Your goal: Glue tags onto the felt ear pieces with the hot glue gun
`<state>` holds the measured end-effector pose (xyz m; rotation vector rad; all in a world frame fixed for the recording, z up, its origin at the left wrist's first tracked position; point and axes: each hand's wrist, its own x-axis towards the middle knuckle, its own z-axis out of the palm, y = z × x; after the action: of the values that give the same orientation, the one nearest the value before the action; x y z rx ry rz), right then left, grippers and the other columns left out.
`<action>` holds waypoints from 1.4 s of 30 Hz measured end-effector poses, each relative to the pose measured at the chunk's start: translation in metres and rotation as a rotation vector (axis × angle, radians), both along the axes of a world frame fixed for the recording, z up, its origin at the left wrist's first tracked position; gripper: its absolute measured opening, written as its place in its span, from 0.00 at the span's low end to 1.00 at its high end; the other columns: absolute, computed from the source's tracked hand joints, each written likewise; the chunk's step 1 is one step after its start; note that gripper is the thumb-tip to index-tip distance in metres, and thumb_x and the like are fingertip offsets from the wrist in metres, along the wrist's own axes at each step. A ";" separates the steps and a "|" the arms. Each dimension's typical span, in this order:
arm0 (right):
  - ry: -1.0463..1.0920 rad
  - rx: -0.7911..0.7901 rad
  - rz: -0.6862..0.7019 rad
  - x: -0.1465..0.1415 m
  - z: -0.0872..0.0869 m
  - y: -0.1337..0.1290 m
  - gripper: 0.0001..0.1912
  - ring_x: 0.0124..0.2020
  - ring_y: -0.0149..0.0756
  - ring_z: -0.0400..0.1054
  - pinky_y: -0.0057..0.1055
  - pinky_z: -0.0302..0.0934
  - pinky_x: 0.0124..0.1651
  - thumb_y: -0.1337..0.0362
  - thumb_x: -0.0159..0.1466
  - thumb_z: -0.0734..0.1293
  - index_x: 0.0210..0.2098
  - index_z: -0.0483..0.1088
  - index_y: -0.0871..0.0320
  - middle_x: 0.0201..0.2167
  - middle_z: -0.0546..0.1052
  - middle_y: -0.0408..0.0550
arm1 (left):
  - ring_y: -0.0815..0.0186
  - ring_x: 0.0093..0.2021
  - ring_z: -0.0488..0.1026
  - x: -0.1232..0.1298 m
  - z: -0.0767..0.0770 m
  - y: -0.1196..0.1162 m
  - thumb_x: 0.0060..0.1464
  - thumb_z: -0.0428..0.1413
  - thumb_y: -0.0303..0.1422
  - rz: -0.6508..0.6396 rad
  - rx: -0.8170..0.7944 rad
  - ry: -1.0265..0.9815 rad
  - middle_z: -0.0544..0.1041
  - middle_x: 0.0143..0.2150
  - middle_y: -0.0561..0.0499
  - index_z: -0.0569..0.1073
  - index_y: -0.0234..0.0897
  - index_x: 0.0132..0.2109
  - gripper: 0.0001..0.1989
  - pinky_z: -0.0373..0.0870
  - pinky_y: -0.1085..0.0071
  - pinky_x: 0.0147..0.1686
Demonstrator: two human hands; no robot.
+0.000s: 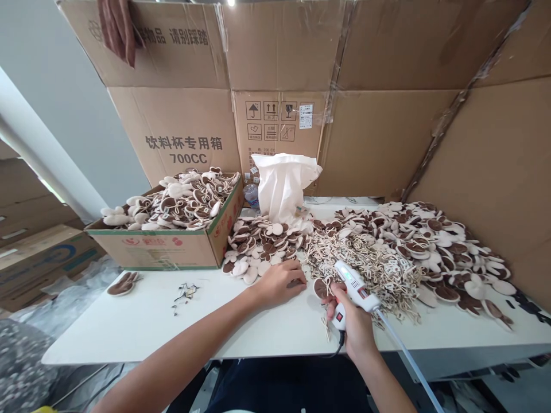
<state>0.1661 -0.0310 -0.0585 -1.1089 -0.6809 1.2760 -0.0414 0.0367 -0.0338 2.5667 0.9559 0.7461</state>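
Observation:
My right hand [355, 324] is wrapped round a white hot glue gun [355, 287] with a red switch, a dark cable and a long glue stick out of its back. Just beyond its fingers lies a brown-and-cream bunny-shaped plush piece [319, 288] with a thin cord bow on it; I cannot tell whether they touch. My left hand [279, 282] rests on the table, fingers curled, beside a pile of cream cord bows [361, 261]. A small dark patch shows at its fingers, and what they hold, if anything, is hidden.
A carton [172, 249] heaped with finished-looking plush pieces stands at left. Loose pieces [451, 252] are piled at right. A white bag [284, 183] and a plastic bottle [251, 196] stand behind. One piece [123, 284] and dark scraps [186, 292] lie front left. Cardboard walls [279, 57] enclose the back.

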 end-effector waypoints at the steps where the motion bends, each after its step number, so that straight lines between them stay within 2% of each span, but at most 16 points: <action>1: -0.002 -0.001 0.001 0.000 0.000 0.000 0.23 0.15 0.29 0.63 0.25 0.59 0.20 0.46 0.55 0.79 0.34 0.71 0.56 0.20 0.78 0.44 | 0.60 0.43 0.75 0.000 0.000 0.000 0.66 0.57 0.34 -0.008 0.003 0.002 0.77 0.41 0.45 0.80 0.40 0.43 0.07 0.67 0.69 0.37; 11: -0.002 0.005 -0.001 0.000 0.000 0.000 0.23 0.15 0.29 0.63 0.25 0.60 0.20 0.46 0.55 0.79 0.35 0.71 0.57 0.20 0.78 0.44 | 0.60 0.44 0.74 0.001 -0.004 0.001 0.62 0.62 0.35 0.093 0.047 0.004 0.77 0.41 0.46 0.80 0.40 0.43 0.05 0.68 0.67 0.39; 20: 0.001 -0.002 -0.007 0.000 0.000 0.000 0.25 0.16 0.30 0.64 0.25 0.61 0.20 0.45 0.53 0.80 0.35 0.71 0.57 0.19 0.78 0.44 | 0.61 0.43 0.75 0.001 -0.006 0.003 0.63 0.60 0.32 0.085 0.064 -0.013 0.78 0.40 0.48 0.80 0.40 0.40 0.04 0.69 0.67 0.40; 28: -0.014 -0.003 0.003 0.000 -0.002 0.002 0.24 0.16 0.29 0.64 0.25 0.60 0.21 0.46 0.55 0.79 0.35 0.72 0.57 0.21 0.79 0.45 | 0.59 0.43 0.74 0.000 -0.004 0.003 0.60 0.64 0.36 0.173 0.054 0.023 0.78 0.41 0.48 0.78 0.40 0.40 0.05 0.69 0.66 0.41; 37: -0.023 -0.001 0.010 0.000 -0.007 0.002 0.23 0.22 0.36 0.73 0.26 0.61 0.23 0.46 0.56 0.79 0.36 0.72 0.56 0.18 0.76 0.42 | 0.62 0.42 0.74 -0.001 -0.007 0.004 0.60 0.64 0.34 0.147 -0.020 -0.005 0.78 0.39 0.49 0.77 0.39 0.38 0.05 0.68 0.68 0.39; 42: -0.040 -0.006 0.014 0.000 -0.006 0.001 0.22 0.23 0.37 0.74 0.26 0.62 0.24 0.46 0.57 0.78 0.36 0.72 0.56 0.18 0.76 0.42 | 0.63 0.41 0.74 -0.001 -0.008 0.005 0.60 0.64 0.34 0.142 -0.045 -0.019 0.77 0.39 0.50 0.77 0.39 0.38 0.05 0.68 0.69 0.39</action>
<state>0.1663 -0.0298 -0.0642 -1.1389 -0.7165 1.2712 -0.0427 0.0415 -0.0419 2.4689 1.1448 0.7753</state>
